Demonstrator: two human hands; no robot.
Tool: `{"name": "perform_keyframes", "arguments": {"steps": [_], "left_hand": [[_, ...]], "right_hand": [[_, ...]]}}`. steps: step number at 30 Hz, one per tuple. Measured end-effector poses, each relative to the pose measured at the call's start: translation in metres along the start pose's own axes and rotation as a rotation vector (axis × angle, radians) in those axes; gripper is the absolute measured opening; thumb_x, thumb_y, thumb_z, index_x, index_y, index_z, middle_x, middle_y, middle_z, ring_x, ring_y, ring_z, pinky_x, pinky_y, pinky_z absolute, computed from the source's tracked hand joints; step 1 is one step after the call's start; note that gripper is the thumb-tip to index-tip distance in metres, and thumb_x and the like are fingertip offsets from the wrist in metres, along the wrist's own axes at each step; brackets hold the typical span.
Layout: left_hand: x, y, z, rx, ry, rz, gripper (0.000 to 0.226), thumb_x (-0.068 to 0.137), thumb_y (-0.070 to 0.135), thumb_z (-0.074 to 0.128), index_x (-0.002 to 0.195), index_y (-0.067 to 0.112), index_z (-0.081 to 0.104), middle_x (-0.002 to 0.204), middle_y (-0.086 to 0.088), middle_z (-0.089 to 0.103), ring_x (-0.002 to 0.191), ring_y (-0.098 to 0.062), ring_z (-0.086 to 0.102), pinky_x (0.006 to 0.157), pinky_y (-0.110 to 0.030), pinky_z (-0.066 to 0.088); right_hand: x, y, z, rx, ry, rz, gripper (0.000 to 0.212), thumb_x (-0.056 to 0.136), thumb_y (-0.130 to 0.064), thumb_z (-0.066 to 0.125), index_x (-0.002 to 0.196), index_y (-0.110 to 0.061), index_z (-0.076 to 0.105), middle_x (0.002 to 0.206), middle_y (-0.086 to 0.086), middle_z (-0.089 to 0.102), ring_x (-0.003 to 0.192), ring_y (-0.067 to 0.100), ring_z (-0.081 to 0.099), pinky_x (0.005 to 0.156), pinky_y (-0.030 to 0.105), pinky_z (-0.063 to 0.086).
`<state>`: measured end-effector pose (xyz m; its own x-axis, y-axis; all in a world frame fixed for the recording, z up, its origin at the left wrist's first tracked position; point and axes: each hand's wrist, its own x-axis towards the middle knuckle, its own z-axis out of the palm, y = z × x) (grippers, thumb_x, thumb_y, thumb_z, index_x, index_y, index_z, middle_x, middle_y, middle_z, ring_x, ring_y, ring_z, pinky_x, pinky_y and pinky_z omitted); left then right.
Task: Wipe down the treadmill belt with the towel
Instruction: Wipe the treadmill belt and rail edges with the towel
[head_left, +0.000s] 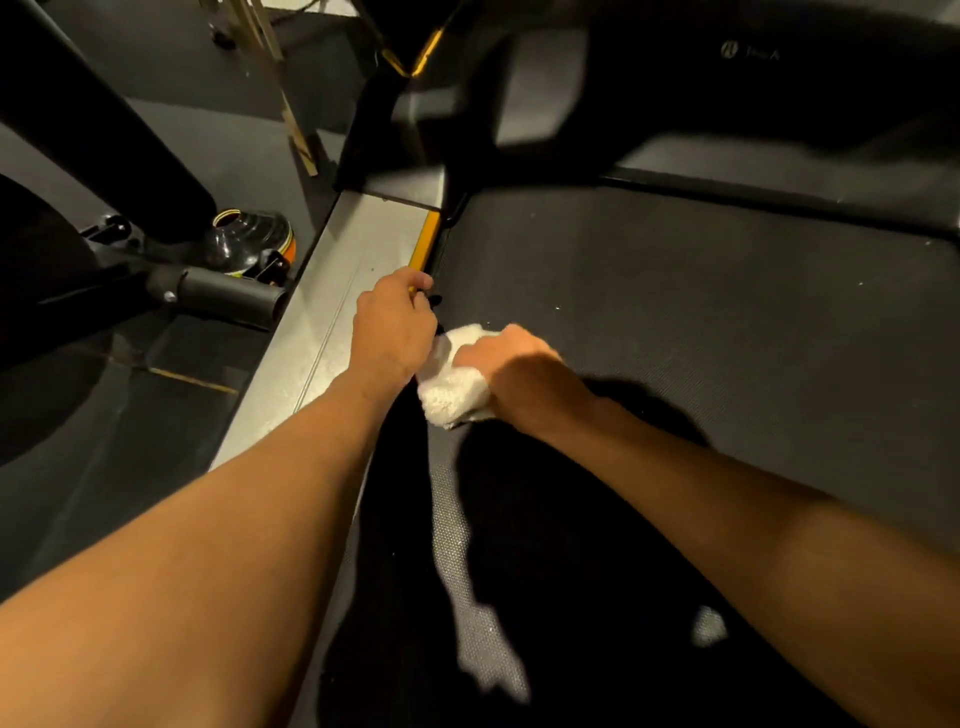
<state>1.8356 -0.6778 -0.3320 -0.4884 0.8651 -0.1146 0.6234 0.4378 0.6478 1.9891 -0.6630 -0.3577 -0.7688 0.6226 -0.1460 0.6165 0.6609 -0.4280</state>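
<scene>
Right hand clenches a bunched white towel against the treadmill belt near its left edge, presumably concentrating wiping pressure, while the left hand apparently braces on the side rail bordering the belt, its grip indiscernible.

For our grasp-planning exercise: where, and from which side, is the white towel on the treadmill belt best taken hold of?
Probably the bunched top of the towel, from above and the right, where the right hand grips it. It lies as a soft wad on the belt, so fingers can close over the mound; the left hand and side rail crowd its left side.
</scene>
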Motion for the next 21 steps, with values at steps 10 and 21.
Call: {"name": "perform_keyframes", "arguments": {"steps": [10, 21], "left_hand": [[-0.003, 0.008, 0.002, 0.031, -0.154, -0.028, 0.020, 0.096, 0.022, 0.050, 0.101, 0.020, 0.069, 0.103, -0.004, 0.069, 0.100, -0.026, 0.061, 0.092, -0.038, 0.050], [-0.003, -0.008, -0.002, 0.156, -0.219, 0.002, 0.026, 0.098, 0.017, 0.044, 0.107, 0.020, 0.068, 0.112, -0.004, 0.068, 0.105, -0.025, 0.061, 0.091, -0.029, 0.044]], "right_hand": [[0.015, 0.030, -0.064, -0.022, 0.060, 0.306, 0.035, 0.074, -0.030, 0.070, 0.107, -0.026, 0.062, 0.092, 0.001, 0.063, 0.086, 0.028, 0.060, 0.074, 0.037, 0.048], [0.014, 0.059, -0.076, -0.110, 0.187, 0.350, 0.028, 0.079, -0.030, 0.070, 0.105, -0.026, 0.063, 0.101, 0.005, 0.067, 0.094, 0.032, 0.061, 0.074, 0.031, 0.044]]}}
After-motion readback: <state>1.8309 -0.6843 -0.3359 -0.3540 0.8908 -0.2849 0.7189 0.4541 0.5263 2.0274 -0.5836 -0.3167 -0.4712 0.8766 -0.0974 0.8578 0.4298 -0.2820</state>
